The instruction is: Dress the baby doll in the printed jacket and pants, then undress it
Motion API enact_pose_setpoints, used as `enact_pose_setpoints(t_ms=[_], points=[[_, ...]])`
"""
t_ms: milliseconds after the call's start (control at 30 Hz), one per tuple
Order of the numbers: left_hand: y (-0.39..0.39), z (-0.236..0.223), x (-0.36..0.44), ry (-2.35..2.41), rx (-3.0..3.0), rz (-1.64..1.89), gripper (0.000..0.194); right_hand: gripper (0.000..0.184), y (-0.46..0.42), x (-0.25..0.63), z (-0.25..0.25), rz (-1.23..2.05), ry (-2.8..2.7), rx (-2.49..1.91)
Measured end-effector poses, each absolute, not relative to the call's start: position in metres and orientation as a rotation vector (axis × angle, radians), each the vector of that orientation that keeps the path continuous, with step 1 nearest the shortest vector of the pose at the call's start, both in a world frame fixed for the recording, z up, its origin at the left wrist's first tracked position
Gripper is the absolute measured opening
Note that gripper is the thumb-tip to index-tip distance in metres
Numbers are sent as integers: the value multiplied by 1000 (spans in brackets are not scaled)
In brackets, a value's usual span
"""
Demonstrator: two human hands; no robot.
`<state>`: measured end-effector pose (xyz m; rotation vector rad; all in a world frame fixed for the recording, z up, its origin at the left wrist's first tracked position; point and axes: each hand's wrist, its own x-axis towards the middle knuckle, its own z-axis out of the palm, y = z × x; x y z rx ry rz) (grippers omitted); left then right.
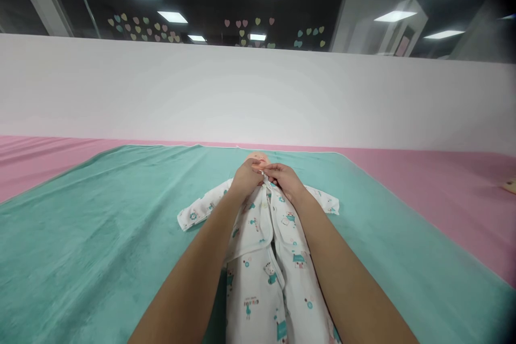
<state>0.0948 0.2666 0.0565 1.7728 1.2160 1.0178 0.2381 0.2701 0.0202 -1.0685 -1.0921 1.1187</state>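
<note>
A baby doll lies on its back, its smooth pinkish head partly hidden behind my hands. It wears a white baby jacket with teal and pink prints, and both sleeves are spread out to the sides. At the neck, my left hand pinches one side of the collar. My right hand is closed on the other side, its fingertips close to those of my left hand. Below the collar the front edges hang apart. White printed pants in the same pattern lie beneath and reach toward me between my forearms.
A teal blanket with soft creases lies under the doll, over a pink sheet. Behind stands a low white wall, topped by dark glass with heart stickers. A small beige object shows at the right edge.
</note>
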Motion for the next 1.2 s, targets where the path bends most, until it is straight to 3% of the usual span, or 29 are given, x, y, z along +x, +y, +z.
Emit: enact_pose_setpoints(t_ms=[333,633,833,1200], points=[[271,53,99,1262,1625,1045,43,31,267,233,26,936,-1178,-1221],[263,58,97,1171,1405,1086,41,52,262,225,41,278,-1552,-1757],[262,59,93,1095,1340,1082,34,51,260,226,47,322,-1795,-1773],[261,59,89,1035,1395,1032,23,25,253,235,52,546,-1886,-1572]])
